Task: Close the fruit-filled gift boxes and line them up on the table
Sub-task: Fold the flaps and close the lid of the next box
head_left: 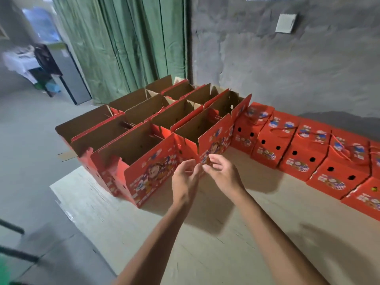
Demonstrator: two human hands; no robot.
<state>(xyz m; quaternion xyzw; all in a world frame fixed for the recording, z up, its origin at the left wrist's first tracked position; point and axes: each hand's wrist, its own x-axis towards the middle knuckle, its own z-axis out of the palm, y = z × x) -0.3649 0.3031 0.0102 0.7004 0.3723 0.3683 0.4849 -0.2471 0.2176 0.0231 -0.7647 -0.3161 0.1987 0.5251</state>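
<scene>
Several open red gift boxes [152, 167] with brown cardboard insides stand packed in rows at the table's far left, flaps up. Their contents are hidden by the walls. A line of closed red boxes [296, 161] with string handles runs along the wall to the right edge. My left hand [185, 179] and my right hand [224, 175] are raised close together in front of the nearest open boxes. Their fingers are loosely curled and the fingertips almost meet, with nothing between them. The right fingertips lie over the lower corner of an open box's front panel [216, 138].
The table [205, 233] is covered with flat cardboard, bare in front of my arms. Its left edge drops to a grey floor. A rough grey wall [287, 68] stands behind the closed boxes and a green curtain [127, 42] behind the open ones.
</scene>
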